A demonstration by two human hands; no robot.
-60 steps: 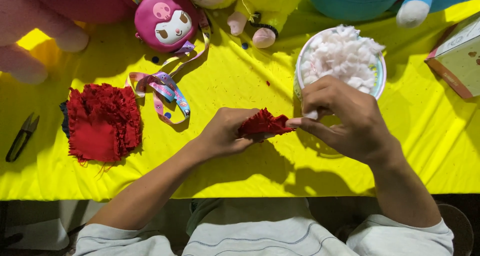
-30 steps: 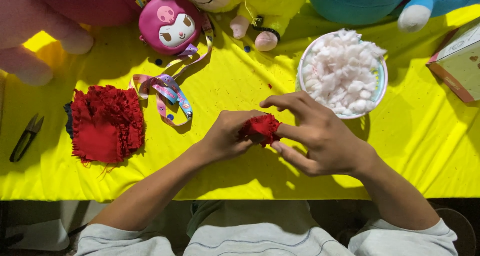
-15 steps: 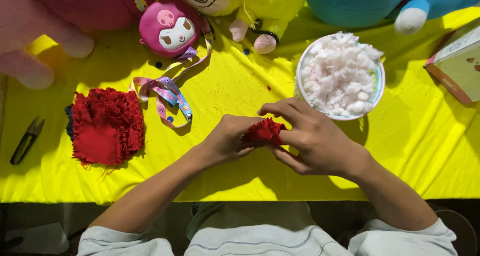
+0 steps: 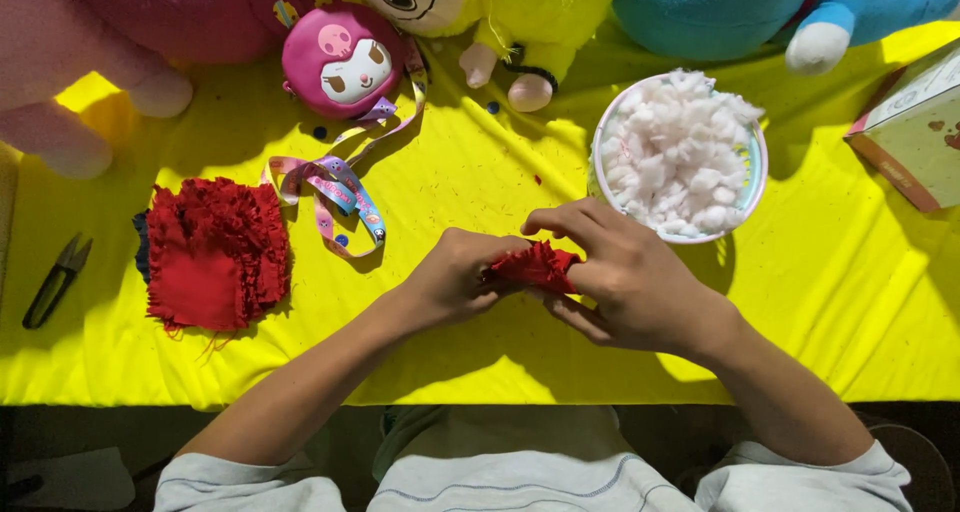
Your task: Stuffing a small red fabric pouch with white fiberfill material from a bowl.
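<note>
Most of the small red fabric piece (image 4: 535,265) is buried between the left hand (image 4: 455,277) and right hand (image 4: 625,277), while at twelve o'clock the plush toys (image 4: 500,2) lose their upper bodies to the frame edge, as does the cardboard box (image 4: 915,127) at three o'clock.

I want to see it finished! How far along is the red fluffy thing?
Done: a stack of red fabric pieces lies ready on the yellow cloth. In hand: left hand and right hand pinch one small red piece. Left: the bowl of white stuffing looks full, so probably plenty.
</note>
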